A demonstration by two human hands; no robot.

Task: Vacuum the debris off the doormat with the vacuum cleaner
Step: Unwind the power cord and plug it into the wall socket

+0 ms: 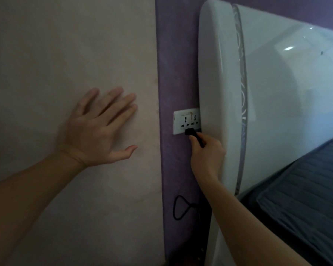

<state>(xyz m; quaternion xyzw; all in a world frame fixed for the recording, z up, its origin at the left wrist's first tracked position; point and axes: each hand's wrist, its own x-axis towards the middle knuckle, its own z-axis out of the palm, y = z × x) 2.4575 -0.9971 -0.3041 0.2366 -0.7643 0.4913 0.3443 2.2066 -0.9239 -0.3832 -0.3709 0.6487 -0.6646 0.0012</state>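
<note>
Head view, single entry: power connection at the wall.

- Socket plate [181,121]: white, multi-hole, set on the purple wall strip [177,64]; its right edge is tucked behind the glossy white headboard [277,93].
- Plug [190,131]: black, its head touching the plate's lower edge, over the bottom row of holes. Long axis runs from the plate down and right into the grip. Whether the pins are seated cannot be told.
- Right hand [208,152]: just below and right of the plate, fingers curled round the plug's stem, thumb side toward the plate. It is the nearer hand and the only one on the plug.
- Left hand [96,129]: well left of the plate, fingers straight and spread, palm toward the pale wall panel [65,54], holding nothing; it looks like a brace.
- Cord [178,208]: black loop hanging below the plate against the purple strip.
- Mattress [306,189]: grey, quilted, lower right of the plate.
- Vacuum cleaner and doormat: neither in frame.

Judgement: the step in hand is powering the vacuum. The coming move turns on pushing along the plug's axis, up and left into the plate, with the headboard edge crowding the right knuckles.
</note>
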